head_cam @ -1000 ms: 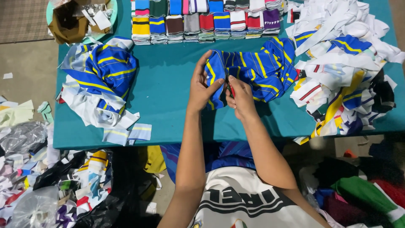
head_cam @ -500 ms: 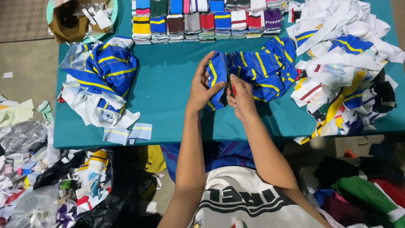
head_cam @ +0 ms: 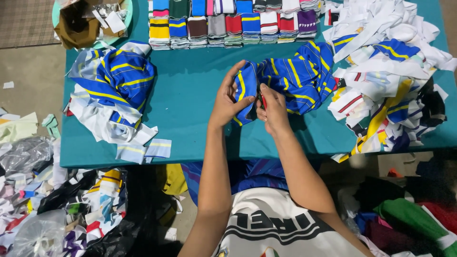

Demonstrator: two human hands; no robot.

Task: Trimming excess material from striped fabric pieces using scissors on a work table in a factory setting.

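Here the left hand [head_cam: 227,102] grips a blue cloth with yellow stripes [head_cam: 290,76] near the middle of the teal table [head_cam: 190,95], while the right hand [head_cam: 270,110] is closed around a small red tool [head_cam: 262,99] touching it. Folded cloth stacks [head_cam: 233,21] line the far edge.

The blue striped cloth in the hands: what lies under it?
Under the blue striped cloth only the teal table shows around its edges. Its right end overlaps the white scrap pile. Anything beneath the folds is covered.
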